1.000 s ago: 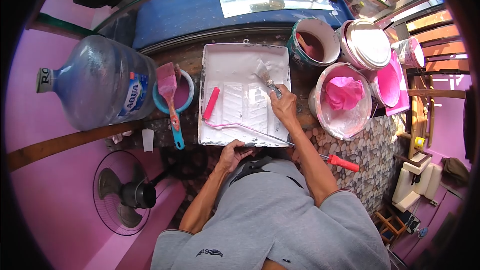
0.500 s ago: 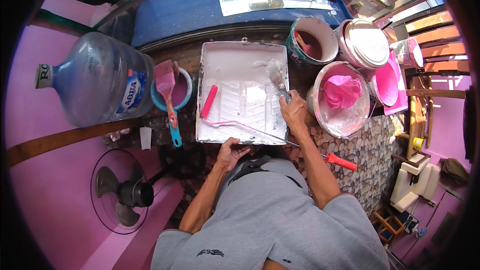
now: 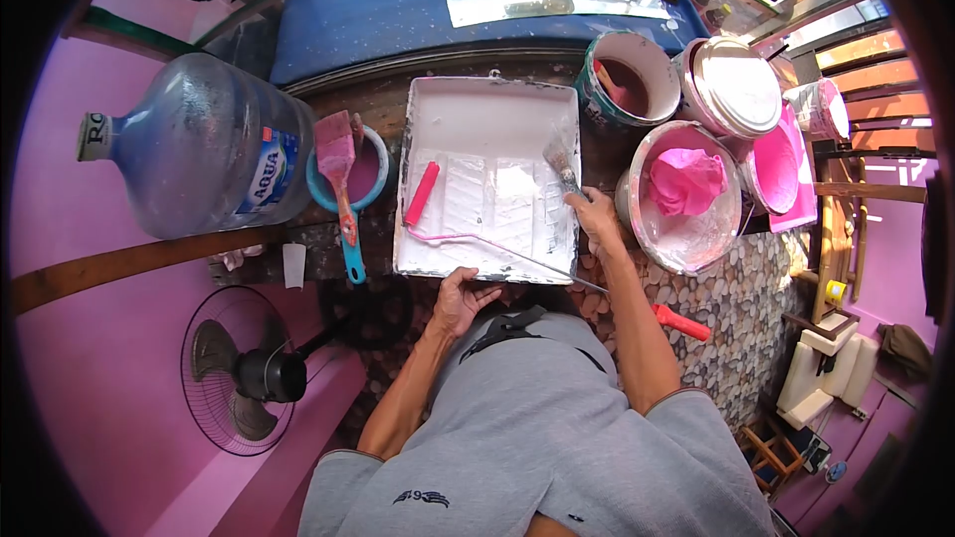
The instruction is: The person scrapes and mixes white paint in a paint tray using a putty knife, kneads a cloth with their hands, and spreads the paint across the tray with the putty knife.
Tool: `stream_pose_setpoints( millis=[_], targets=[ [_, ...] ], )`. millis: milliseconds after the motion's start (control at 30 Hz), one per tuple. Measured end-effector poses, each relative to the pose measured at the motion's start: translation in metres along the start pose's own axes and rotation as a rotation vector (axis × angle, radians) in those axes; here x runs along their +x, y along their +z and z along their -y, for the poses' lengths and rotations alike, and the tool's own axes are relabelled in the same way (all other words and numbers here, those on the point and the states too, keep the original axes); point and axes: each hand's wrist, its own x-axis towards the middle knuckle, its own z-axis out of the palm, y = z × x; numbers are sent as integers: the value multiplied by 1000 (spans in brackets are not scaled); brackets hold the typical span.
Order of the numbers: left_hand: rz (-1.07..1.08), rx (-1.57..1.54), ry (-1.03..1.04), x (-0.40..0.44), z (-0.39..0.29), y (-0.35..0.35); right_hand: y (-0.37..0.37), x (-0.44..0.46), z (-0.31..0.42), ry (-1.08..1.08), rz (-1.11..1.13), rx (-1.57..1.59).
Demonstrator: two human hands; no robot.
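My right hand (image 3: 600,221) grips the handle of a paintbrush (image 3: 563,161) whose bristles, coated in pale paint, rest at the right side of a white paint tray (image 3: 428,99). At the tray's front edge my left hand (image 3: 464,302) holds on, thumb near the rim and fingers partly hidden below. Pale wet paint coats the ribbed part of the tray. Across it lies a small paint roller (image 3: 422,194) with a pink sleeve and thin wire; its red handle (image 3: 682,322) sticks out past my right forearm.
Left of the tray, a wide pink-stained brush (image 3: 338,154) lies over a blue dipper (image 3: 316,184), beside a large water bottle (image 3: 189,159). To the right stand a paint bucket (image 3: 592,99), a lidded pail (image 3: 736,85) and a tub (image 3: 637,209) holding a pink cloth (image 3: 686,182). A fan (image 3: 244,370) stands lower left.
My right hand has drawn the brush slightly down and toward the tray's right edge. My left hand stays at the front edge. The whole view has shifted a little.
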Motion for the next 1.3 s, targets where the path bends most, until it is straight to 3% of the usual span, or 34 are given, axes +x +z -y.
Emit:
stream_pose_setpoints(
  millis=[33, 100, 200, 333, 400, 467, 533, 667, 733, 800, 967, 1100, 1167, 1300],
  targets=[
    [0, 1, 0, 0, -1, 1, -2, 3, -1, 0, 0, 1],
    [-5, 4, -10, 0, -2, 1, -8, 5, 2, 176, 267, 274],
    [6, 57, 0, -1, -3, 3, -9, -2, 9, 271, 330, 422],
    [-42, -4, 3, -18, -10, 4, -6, 9, -1, 244, 324, 391],
    [-474, 151, 181, -25, -11, -14, -5, 12, -5, 231, 322, 377],
    [-486, 281, 183, -34, -17, -21, -3, 15, -8, 213, 309, 355],
    [-686, 504, 205, -37, -32, -37, -1, 18, -12, 195, 295, 330],
    [-622, 657, 320, -31, -68, -51, -2, 19, -11, 225, 286, 298],
    [-625, 968, 481, -19, -87, -53, -1, 20, -12, 232, 282, 285],
    [-403, 840, 447, -5, -102, -51, 1, 17, -10, 198, 289, 323],
    [-224, 683, 341, 10, -119, -30, 3, 6, 0, 85, 254, 212],
    [-206, 779, 263, 21, -125, -32, 8, -13, 14, 75, 163, 216],
    [-311, 1011, 418, 18, -123, -18, 12, -10, 6, 35, 102, 188],
    [-389, 1174, 507, 15, -118, -11, 16, -12, 3, -69, 7, 177]
  ],
)
